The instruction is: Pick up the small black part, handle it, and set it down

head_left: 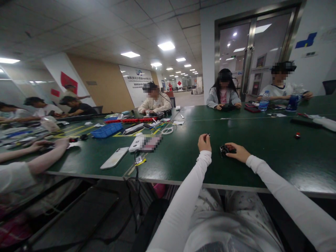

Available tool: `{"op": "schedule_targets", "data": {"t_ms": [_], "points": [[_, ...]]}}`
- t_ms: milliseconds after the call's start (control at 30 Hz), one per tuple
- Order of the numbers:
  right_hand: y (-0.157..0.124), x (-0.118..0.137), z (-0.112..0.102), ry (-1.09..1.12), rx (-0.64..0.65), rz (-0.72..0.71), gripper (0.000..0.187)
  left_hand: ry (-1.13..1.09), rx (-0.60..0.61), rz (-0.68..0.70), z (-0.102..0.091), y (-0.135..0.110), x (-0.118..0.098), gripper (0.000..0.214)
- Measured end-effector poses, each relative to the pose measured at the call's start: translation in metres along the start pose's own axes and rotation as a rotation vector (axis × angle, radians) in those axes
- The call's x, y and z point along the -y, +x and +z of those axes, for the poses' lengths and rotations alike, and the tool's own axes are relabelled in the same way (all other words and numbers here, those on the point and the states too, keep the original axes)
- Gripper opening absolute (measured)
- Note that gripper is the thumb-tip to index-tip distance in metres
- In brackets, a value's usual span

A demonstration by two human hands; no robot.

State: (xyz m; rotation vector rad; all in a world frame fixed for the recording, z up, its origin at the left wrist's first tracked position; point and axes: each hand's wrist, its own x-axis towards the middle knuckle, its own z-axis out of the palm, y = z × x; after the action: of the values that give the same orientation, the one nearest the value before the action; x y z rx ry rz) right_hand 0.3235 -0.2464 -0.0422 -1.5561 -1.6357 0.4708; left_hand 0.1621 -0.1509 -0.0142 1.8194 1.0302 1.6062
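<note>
Black device (224,151) toward the table's (168,166) near edge is sitting gripped in my right hand (238,153). My left hand (204,142) is pinching a small, separate piece (208,134); I'm not discerning what's finished.

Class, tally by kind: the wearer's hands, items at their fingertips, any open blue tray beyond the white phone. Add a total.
Hands (left hand, right hand): 2
Items (small dark piece, black part): 2
Open blue tray: 1
Total: 5

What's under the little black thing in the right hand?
Green table shows around the little black thing. The spot right under it is covered, so I can't tell whether it touches the table. The right hand hides part of it.
</note>
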Motion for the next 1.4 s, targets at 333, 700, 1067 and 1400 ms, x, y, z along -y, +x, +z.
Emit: {"op": "schedule_targets", "data": {"t_ms": [333,700,1067,1400], "points": [[0.0,0.002,0.0,-0.005,-0.008,0.007,0.053,-0.063,0.491,0.061,0.011,-0.017,-0.005,0.019],[0.002,-0.004,0.0,-0.011,0.001,0.002,0.049,0.131,0.757,0.176,0.006,-0.026,-0.022,0.018],[0.004,-0.009,0.0,0.049,-0.005,0.025,0.048,0.442,0.642,0.175,-0.02,0.005,0.002,0.02],[0.003,-0.006,-0.001,0.079,0.004,0.037,0.045,0.744,0.274,-0.119,-0.128,0.071,0.064,0.021]]}}
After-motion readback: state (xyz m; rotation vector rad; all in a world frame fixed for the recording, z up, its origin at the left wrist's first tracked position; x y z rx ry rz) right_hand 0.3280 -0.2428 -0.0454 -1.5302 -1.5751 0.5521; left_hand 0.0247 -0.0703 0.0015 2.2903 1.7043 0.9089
